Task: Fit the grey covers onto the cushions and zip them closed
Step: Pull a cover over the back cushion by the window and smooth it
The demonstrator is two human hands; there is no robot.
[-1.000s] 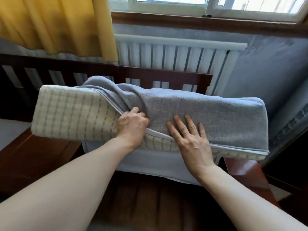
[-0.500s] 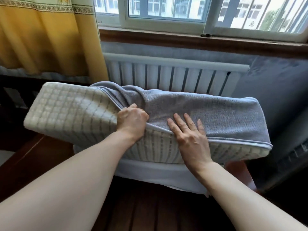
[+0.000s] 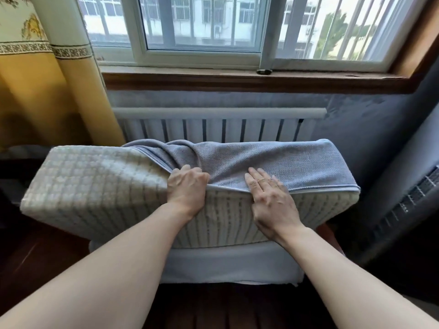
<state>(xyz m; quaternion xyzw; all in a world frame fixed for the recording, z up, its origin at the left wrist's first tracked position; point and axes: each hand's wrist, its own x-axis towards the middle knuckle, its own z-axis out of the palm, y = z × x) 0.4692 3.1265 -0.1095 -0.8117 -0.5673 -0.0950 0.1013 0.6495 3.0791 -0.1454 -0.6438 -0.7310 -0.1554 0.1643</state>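
1. In front of the white radiator (image 3: 213, 129), under the window, a long quilted cushion (image 3: 95, 193) lies crosswise to the person, its long axis running left to right.
2. The grey cover (image 3: 273, 162) sheathes only the cushion's right part; its bunched open edge crosses the top near the middle, and the whole left part is bare.
3. The left hand (image 3: 187, 191) is clenched on that bunched edge, fingers curled into the fabric.
4. The right hand (image 3: 270, 195) lies flat, fingers straight, pressing the cover's piped hem against the cushion's front face, just beside the left hand.
5. The bare stretch lies to the left of both hands, so the cover probably has to travel leftward along the long axis; the left hand is the nearer one and already has the grip for it.
6. The lower flap of the cover (image 3: 228, 264) hangs loose beneath the cushion, so zipping looks well off yet.
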